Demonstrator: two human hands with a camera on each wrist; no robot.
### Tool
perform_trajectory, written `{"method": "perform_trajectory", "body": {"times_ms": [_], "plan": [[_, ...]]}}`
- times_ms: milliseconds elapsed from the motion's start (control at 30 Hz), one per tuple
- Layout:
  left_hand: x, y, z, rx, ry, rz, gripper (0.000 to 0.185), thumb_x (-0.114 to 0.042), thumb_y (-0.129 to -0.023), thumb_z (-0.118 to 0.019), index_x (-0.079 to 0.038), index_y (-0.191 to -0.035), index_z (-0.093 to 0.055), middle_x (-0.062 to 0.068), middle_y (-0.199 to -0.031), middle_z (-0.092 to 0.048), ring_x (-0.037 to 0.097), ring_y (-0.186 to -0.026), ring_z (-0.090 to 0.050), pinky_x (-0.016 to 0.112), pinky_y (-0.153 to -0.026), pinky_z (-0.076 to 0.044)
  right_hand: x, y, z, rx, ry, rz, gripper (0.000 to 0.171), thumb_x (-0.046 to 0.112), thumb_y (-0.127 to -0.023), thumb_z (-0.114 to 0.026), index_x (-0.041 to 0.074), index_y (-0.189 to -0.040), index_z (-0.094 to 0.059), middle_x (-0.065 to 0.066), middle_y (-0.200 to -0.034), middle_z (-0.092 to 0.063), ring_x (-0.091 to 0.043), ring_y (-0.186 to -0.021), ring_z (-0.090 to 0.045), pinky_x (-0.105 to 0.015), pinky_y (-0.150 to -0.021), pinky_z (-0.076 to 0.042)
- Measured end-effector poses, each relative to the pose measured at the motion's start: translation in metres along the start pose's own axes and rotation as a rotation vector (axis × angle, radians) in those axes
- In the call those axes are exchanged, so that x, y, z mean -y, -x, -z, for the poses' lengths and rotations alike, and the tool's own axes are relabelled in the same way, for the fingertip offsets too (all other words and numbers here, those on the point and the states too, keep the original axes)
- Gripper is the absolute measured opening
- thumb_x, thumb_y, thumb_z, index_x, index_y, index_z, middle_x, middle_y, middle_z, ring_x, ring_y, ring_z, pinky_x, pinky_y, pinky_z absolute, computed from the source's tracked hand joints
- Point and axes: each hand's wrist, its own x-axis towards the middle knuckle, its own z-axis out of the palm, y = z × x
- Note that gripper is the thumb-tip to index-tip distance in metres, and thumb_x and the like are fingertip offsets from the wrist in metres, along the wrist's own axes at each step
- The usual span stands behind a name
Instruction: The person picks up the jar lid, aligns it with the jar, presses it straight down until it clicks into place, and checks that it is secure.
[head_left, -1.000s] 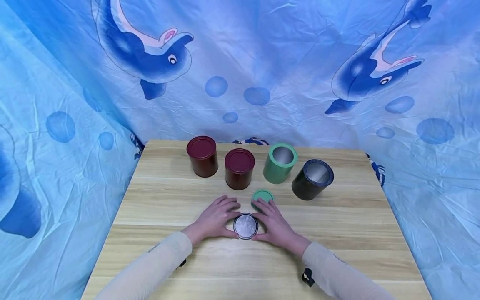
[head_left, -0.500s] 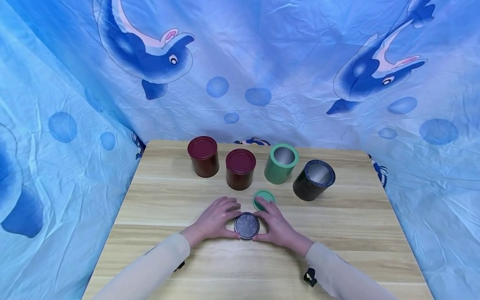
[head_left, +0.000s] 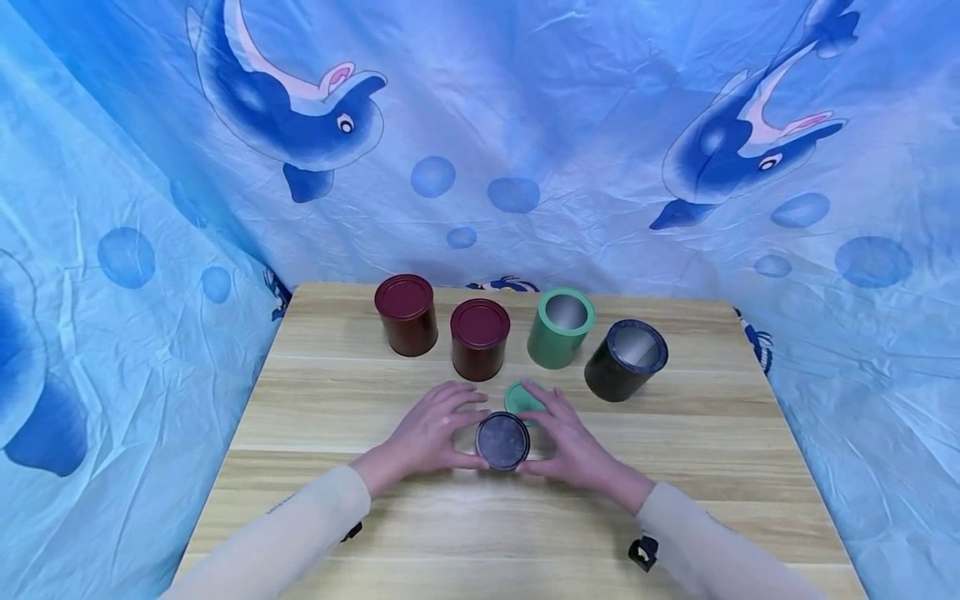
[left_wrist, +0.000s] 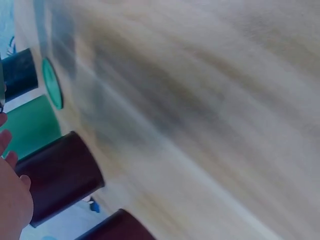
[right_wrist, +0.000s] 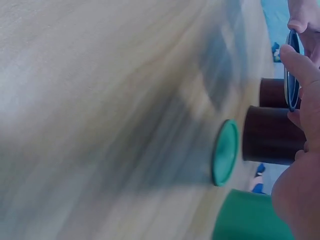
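Both hands, left hand [head_left: 431, 433] and right hand [head_left: 573, 442], pinch the round dark metal lid [head_left: 502, 440] by its rim; keep it level, clear of the green lid [head_left: 522, 397].

Green lid [head_left: 522, 398] partly hidden behind right hand [head_left: 573, 446], wrist views motion-blurred.

Cans: 4 total on the worktop [head_left: 375, 525], mid-frame row. 2 dark red cans w/ lids on, one at [head_left: 406, 314], other at [head_left: 480, 337]. 1 green can [head_left: 559, 328], open top. 1 black can [head_left: 626, 360], open top, tilted. Loose lids: 2, i.e. 1 green lid [head_left: 519, 397] flat on the wood, 1 dark lid [head_left: 502, 440] centre frame. Hands: 2, left hand [head_left: 431, 431] & right hand [head_left: 573, 440]. Dolphins on backdrop: 2 big ones, upper left [head_left: 288, 100] & upper right [head_left: 750, 137].
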Motion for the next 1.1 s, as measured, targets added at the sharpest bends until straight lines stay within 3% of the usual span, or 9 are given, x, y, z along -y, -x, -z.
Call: {"method": "perform_trajectory", "body": {"times_ms": [300, 533, 800, 1100], "plan": [[-0.009, -0.017, 0.023, -0.069, 0.042, 0.004, 0.075, -0.064, -0.074, -0.092, -0.017, -0.131, -0.078, 0.007, -0.143, -0.068, 0.032, -0.144, -0.054, 0.056, -0.123, -0.040, 0.011, -0.001, 0.029, -0.080, -0.025, 0.026, 0.076, 0.031, -0.073, -0.101, 0.011, -0.138, -0.066, -0.011, -0.174, -0.031, -0.040, -0.158, -0.033, -0.067, -0.128, -0.019], [-0.009, -0.038, 0.036, -0.121, 0.025, -0.060, 0.076, -0.062, -0.073, -0.093, -0.015, -0.130, -0.078, 0.008, -0.142, -0.068, 0.033, -0.142, -0.056, 0.056, -0.119, -0.044, 0.012, -0.001, 0.048, -0.153, -0.039, 0.072, 0.077, 0.024, -0.073, -0.101, 0.009, -0.139, -0.065, -0.012, -0.173, -0.032, -0.045, -0.156, -0.034, -0.070, -0.126, -0.020], [-0.007, -0.073, 0.047, -0.084, -0.004, -0.099, 0.078, -0.063, -0.073, -0.093, -0.015, -0.132, -0.078, 0.011, -0.141, -0.068, 0.032, -0.140, -0.057, 0.056, -0.120, -0.043, 0.006, -0.005, 0.076, -0.179, -0.012, 0.080, 0.075, 0.020, -0.072, -0.101, 0.006, -0.137, -0.066, -0.022, -0.169, -0.036, -0.050, -0.154, -0.034, -0.070, -0.127, -0.018], [-0.011, -0.114, 0.052, 0.011, -0.036, -0.082, 0.077, -0.067, -0.080, -0.086, -0.019, -0.138, -0.075, 0.006, -0.149, -0.064, 0.028, -0.143, -0.054, 0.049, -0.125, -0.037, -0.010, -0.003, 0.105, -0.185, 0.034, 0.064, 0.072, 0.017, -0.074, -0.100, 0.006, -0.137, -0.067, -0.017, -0.171, -0.036, -0.048, -0.154, -0.035, -0.074, -0.124, -0.018]]}}
